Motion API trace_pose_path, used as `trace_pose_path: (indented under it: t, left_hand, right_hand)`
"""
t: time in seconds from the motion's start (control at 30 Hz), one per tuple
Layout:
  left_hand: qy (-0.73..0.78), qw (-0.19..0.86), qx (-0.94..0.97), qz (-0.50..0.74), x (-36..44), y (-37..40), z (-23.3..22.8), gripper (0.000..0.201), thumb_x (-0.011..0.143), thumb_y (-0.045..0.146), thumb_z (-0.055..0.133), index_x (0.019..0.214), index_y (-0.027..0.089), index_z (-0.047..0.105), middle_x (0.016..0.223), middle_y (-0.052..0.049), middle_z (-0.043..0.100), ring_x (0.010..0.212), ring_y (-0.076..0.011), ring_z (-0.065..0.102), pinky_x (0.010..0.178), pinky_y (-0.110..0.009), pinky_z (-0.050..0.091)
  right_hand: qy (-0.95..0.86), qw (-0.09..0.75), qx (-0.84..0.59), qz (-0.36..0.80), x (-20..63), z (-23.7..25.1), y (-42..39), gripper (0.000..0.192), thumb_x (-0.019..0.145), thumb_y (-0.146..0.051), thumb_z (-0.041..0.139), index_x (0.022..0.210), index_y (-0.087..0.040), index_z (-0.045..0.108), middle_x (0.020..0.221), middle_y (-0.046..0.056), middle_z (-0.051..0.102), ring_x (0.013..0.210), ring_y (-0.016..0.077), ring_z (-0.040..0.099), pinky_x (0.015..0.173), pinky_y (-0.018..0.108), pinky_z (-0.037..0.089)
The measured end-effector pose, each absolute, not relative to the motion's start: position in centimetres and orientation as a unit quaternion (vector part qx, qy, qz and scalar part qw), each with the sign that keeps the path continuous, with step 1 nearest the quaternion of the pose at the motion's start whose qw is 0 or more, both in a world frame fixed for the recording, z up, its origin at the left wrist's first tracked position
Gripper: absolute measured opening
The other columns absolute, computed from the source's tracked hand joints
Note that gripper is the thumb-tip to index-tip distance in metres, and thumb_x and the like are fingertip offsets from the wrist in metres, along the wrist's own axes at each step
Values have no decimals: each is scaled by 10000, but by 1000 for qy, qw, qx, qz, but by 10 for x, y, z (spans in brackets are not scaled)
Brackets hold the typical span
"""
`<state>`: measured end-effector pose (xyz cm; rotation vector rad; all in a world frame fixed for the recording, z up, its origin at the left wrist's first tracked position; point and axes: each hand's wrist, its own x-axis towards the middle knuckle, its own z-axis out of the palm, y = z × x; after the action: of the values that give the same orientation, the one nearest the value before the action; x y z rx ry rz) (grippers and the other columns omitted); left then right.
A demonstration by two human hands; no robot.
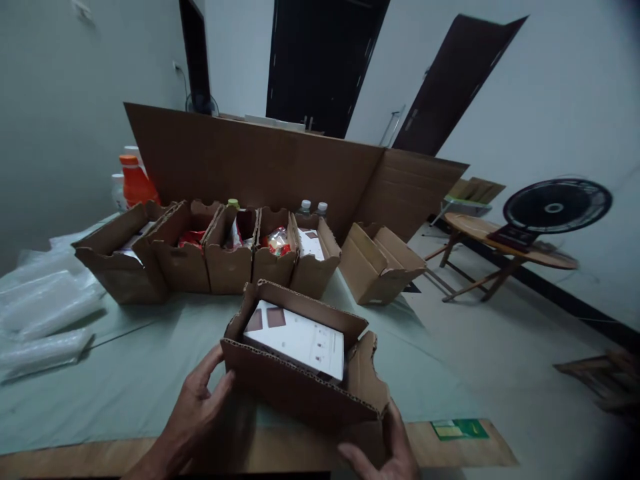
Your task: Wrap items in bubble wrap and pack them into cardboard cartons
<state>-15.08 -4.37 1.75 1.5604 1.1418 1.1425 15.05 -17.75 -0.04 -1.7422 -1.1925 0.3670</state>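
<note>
On green-covered table (150, 360), cardboard boxes (210, 253)

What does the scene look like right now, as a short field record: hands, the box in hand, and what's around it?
left hand: fingers spread against the near left corner of the open cardboard box
right hand: under the box's near right corner
box contents: white flat pack lying tilted inside, flaps up
behind: row of open cartons with packets inside
right of the row: empty carton tipped on its side
far left: orange bottle, clear plastic bags
surface: table with pale green cover
</note>
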Motion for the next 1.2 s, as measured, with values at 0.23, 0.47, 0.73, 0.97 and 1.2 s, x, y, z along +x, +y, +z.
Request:
trace_pose_path:
  t: [0.23,0.47,0.73,0.97,1.2]
  left_hand:
    - [464,533,556,438,-127,-57,-5,549,937,452,543,1412,182,483,1387,-113,606,1266,-276,589,1055,-398,502]
    - [389,506,630,443,-39,-19,1,496,933,287,477,1420,194,489,1448,-109,555,1361,-264,500,1166,-463,376]
    - [356,430,740,375,63,-19,-18,768,878,278,551,1555,84,245,1652,-217,146,1541,-315,142,1239,-537,198]
    - [236,445,820,272,52,-18,-20,699,952,401,478,1548,87,293,1634,-207,217,1517,-305,241,1231,-519,238]
    - [237,460,805,290,53,-16,-24,707,955,414,474,1559,109,272,1644,-183,196,1523,-296,225,1238,-510,240]
  right_hand:
    - [-540,481,-610,324,177,12,-139,768,480,-542,892,1174,-257,727,1058,111,760,1052,401,693,871,541,577]
    - [-448,454,-723,267,231,1,-157,491,529,-508,830,920,-217,763,922,139,772,908,399,718,802,514,593]
    - [-367,529,-765,39,214,-4,-144,889,621,-544,822,1372,-219,474,1304,125,603,1168,332,591,1031,509,461]
    - [-330,587,-738,-41,178,-7,-120,1027,651,-519,837,1477,-157,343,1450,188,450,1313,348,472,1094,530,407]
    - [-340,597,-726,-21,178,-14,-97,1107,660,-509,817,1543,-207,221,1466,168,430,1335,339,454,1005,515,500]
